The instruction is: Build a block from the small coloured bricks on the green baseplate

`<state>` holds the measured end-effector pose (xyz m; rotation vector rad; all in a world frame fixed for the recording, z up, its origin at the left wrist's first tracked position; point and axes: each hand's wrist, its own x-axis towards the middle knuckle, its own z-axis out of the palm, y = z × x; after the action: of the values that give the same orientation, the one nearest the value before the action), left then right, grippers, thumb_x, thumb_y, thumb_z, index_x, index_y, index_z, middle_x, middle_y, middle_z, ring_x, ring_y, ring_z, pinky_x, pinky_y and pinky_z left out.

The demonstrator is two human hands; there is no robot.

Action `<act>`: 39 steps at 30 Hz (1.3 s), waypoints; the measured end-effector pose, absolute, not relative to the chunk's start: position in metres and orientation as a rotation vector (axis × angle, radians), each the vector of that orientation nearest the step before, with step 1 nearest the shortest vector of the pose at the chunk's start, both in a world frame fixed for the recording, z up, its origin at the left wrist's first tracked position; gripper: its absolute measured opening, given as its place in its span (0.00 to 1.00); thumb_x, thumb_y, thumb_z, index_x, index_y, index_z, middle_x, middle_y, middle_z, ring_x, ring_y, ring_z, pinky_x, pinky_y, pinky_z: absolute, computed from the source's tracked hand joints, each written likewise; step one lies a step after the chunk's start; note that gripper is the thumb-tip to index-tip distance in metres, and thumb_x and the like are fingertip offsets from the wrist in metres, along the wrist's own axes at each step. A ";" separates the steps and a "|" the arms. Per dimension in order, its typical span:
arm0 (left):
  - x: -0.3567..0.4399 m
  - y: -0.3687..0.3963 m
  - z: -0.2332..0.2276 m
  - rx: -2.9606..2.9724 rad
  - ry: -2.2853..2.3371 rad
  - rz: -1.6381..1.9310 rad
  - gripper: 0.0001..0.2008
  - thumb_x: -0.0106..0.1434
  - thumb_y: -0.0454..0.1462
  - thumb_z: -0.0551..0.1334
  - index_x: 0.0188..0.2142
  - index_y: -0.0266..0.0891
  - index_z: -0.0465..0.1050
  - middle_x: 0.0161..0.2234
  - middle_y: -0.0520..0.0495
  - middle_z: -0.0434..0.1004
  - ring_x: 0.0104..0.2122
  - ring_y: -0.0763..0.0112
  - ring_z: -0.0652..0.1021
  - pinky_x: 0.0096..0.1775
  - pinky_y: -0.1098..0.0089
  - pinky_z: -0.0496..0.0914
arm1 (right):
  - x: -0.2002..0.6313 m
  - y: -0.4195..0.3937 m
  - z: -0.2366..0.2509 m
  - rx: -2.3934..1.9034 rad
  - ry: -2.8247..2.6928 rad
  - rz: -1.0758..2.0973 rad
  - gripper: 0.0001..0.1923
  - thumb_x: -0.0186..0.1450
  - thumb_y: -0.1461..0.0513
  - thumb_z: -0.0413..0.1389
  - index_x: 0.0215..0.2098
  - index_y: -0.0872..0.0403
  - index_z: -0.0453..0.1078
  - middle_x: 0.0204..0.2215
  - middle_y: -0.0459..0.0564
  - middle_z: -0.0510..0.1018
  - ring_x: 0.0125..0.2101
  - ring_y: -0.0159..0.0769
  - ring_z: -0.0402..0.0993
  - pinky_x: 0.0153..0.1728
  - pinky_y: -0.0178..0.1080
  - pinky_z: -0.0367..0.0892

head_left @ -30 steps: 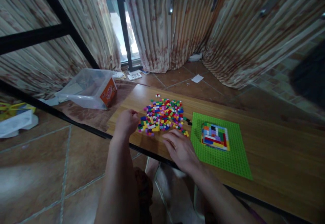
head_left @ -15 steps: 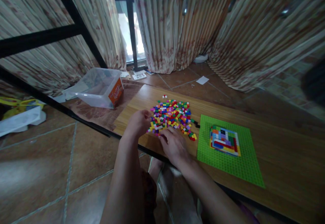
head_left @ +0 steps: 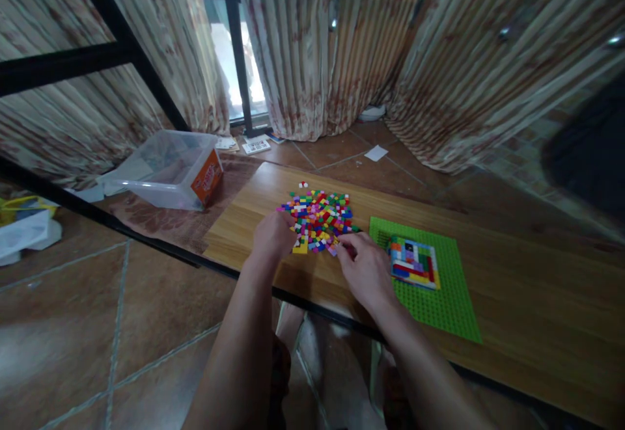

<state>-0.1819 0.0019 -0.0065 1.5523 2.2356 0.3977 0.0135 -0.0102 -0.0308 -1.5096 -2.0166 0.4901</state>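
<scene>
A heap of small colourful toy building bricks [head_left: 319,212] is spread on the wooden table. My left hand [head_left: 274,236] is at the heap's left edge, its fingers curled in towards the bricks; the back of the hand hides most of them. At the heap's right front edge, my right hand [head_left: 364,262] has thumb and forefinger drawn together beside some bricks. Whatever either hand holds is too small or hidden to tell. Just right of that hand is a flat, multicoloured brick build [head_left: 414,263] on a green baseplate [head_left: 452,306].
A clear plastic bin [head_left: 168,183] with an orange label stands on a mat left of the table [head_left: 527,293]. A black metal frame [head_left: 141,59] crosses the upper left. Papers [head_left: 256,146] lie on the tiled floor before striped curtains [head_left: 297,59].
My right hand has moved right, from the heap's front to its right edge beside the baseplate. My left hand stays at the left side. The whole view has shifted slightly.
</scene>
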 end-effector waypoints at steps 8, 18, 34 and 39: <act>-0.166 -0.004 0.008 1.591 1.442 0.859 0.05 0.52 0.37 0.66 0.25 0.36 0.75 0.21 0.53 0.72 0.23 0.75 0.70 0.27 0.74 0.62 | 0.012 -0.011 -0.031 -1.224 -1.623 1.036 0.10 0.64 0.57 0.57 0.40 0.53 0.76 0.35 0.49 0.80 0.33 0.35 0.75 0.35 0.37 0.67; -0.148 -0.003 0.015 1.328 1.176 0.981 0.11 0.48 0.39 0.72 0.28 0.36 0.75 0.24 0.51 0.77 0.26 0.75 0.74 0.31 0.75 0.68 | 0.013 -0.007 -0.033 -1.077 -1.326 1.384 0.11 0.63 0.54 0.57 0.32 0.53 0.72 0.23 0.43 0.75 0.23 0.29 0.67 0.26 0.33 0.62; -0.147 -0.004 0.013 1.288 1.211 1.023 0.11 0.48 0.40 0.73 0.29 0.37 0.78 0.26 0.50 0.79 0.26 0.71 0.77 0.31 0.71 0.71 | 0.009 -0.003 -0.028 -1.043 -0.964 1.676 0.09 0.58 0.55 0.60 0.29 0.53 0.70 0.20 0.40 0.72 0.20 0.26 0.65 0.23 0.32 0.63; -0.145 0.000 0.010 1.252 1.247 1.077 0.11 0.47 0.39 0.73 0.29 0.36 0.77 0.25 0.52 0.78 0.25 0.74 0.75 0.31 0.74 0.69 | 0.012 0.002 -0.030 -1.359 -1.515 1.034 0.05 0.63 0.65 0.56 0.32 0.53 0.73 0.28 0.47 0.78 0.31 0.34 0.73 0.36 0.38 0.67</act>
<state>-0.1452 -0.0004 0.0099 1.2515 1.2475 1.0770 0.0117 0.0017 -0.0300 -1.3586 -1.5154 1.0338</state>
